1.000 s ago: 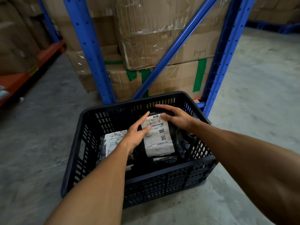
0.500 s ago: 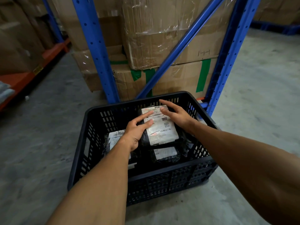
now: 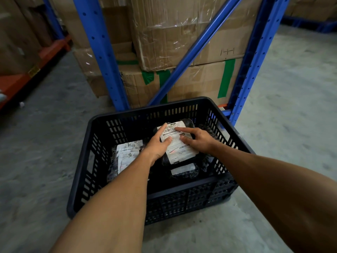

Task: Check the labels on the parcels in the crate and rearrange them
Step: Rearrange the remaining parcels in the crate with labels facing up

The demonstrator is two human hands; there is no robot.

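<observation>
A black slatted plastic crate [image 3: 145,110] stands on the concrete floor in front of me. Inside it, a black-wrapped parcel with a white barcode label [image 3: 179,152] sits highest, toward the back right. My left hand [image 3: 156,145] grips its left side, with the index finger and thumb lying on the label. My right hand [image 3: 198,139] holds its right side, index finger pointing onto the barcode. A second labelled parcel [image 3: 127,152] lies at the left of the crate. A third parcel [image 3: 183,169] shows just below the held one, mostly covered.
Blue rack uprights [image 3: 98,52] with a diagonal brace stand right behind the crate, filled with taped cardboard boxes [image 3: 182,33]. An orange rack beam [image 3: 18,83] runs along the far left. Concrete floor [image 3: 282,106] surrounds the crate.
Both hands have carried the labelled parcel toward the back of the crate and turned it flatter. The parcel beneath it has come into view.
</observation>
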